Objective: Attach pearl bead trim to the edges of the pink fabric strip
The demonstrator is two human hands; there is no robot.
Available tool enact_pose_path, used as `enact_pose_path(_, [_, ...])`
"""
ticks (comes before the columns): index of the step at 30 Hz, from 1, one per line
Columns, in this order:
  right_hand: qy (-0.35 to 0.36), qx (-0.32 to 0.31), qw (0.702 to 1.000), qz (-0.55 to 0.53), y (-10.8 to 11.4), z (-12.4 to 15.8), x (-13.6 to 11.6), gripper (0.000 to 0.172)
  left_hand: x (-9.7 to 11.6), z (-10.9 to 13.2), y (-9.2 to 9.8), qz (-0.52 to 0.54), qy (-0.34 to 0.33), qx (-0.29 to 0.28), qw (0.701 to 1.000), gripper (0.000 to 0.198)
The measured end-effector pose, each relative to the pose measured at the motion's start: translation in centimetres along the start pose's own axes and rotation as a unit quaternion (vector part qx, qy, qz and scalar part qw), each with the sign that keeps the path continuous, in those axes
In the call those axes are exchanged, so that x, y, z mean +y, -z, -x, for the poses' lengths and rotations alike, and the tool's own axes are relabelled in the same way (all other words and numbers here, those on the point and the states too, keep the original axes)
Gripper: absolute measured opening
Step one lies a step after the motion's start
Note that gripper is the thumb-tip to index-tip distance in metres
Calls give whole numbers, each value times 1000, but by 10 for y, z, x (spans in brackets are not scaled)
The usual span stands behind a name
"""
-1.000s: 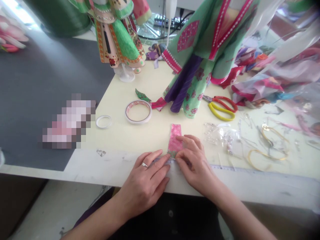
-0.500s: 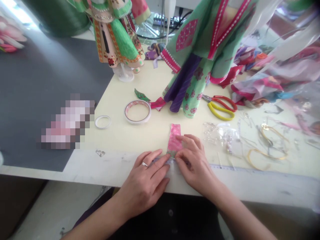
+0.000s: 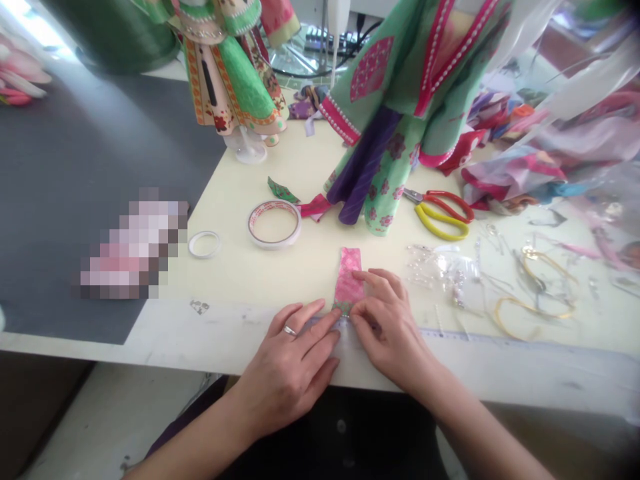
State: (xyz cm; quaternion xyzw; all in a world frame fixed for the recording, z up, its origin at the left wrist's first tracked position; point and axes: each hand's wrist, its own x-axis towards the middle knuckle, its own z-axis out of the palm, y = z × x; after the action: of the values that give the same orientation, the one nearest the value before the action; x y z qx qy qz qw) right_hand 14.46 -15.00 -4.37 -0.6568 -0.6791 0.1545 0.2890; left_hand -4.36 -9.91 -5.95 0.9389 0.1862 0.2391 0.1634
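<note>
A narrow pink patterned paper strip (image 3: 349, 279) lies flat on the pale yellow table (image 3: 280, 273) near its front edge. My left hand (image 3: 293, 363), with a ring on one finger, rests fingers together, its fingertips pressing the strip's near end. My right hand (image 3: 387, 327) meets it from the right, fingers curled and pinching the same near end. The strip's nearest edge is hidden under my fingertips.
A tape roll (image 3: 275, 224) and a small white ring (image 3: 205, 244) lie to the left. Red-and-yellow scissors (image 3: 443, 212), clear plastic bits (image 3: 443, 270) and gold wire loops (image 3: 537, 293) lie right. Costumed paper dolls (image 3: 230, 73) (image 3: 400, 113) stand behind. A dark mat (image 3: 75, 167) covers the left.
</note>
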Motion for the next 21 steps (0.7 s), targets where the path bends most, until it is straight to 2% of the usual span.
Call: enact_pose_path(21, [0, 11, 1000, 15, -2, 0, 1, 13, 1, -1, 0, -15, 2, -24, 1000, 29])
